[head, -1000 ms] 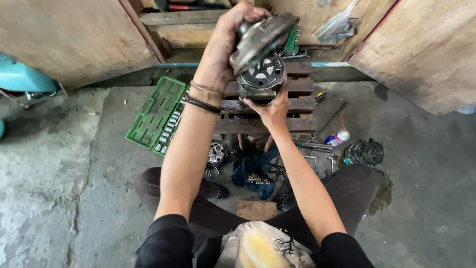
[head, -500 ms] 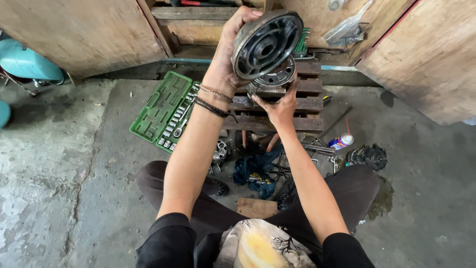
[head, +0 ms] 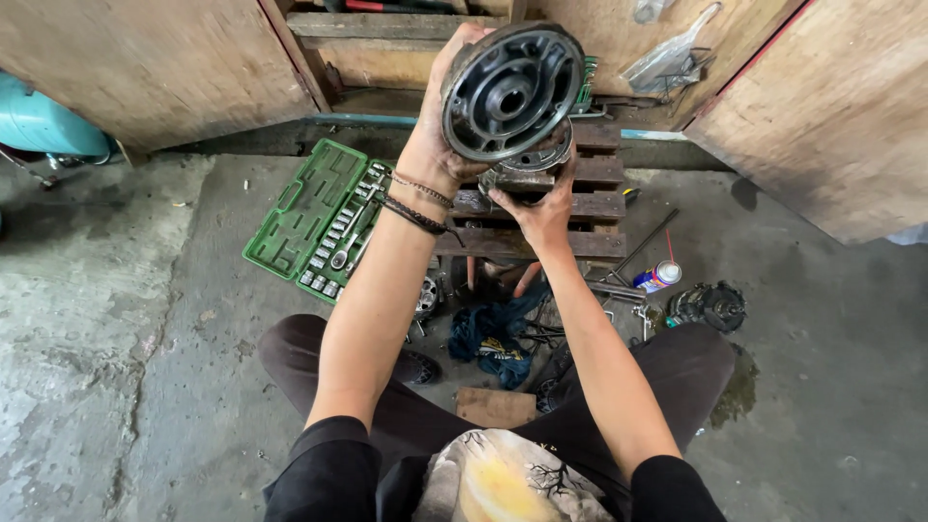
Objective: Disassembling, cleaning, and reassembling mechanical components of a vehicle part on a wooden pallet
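I hold up a round, dark metal machine part [head: 509,92] with a hollow hub and several holes, its open face turned toward me. My left hand [head: 437,145] grips its left rim, two bracelets on the wrist. A second, smaller toothed part [head: 532,164] hangs just under it, and my right hand [head: 537,205] supports this from below. Both arms are raised over a low wooden slatted stool [head: 580,208].
An open green socket set case [head: 319,217] lies on the concrete at left. A blue rag [head: 488,333], loose tools, a spray can [head: 659,276] and a dark round part [head: 710,304] lie near my knees. Wooden panels stand behind; a teal object [head: 39,126] is far left.
I have lifted the round part higher and tilted it so its hollow face now looks toward me. The view has shifted slightly; my right hand stays underneath.
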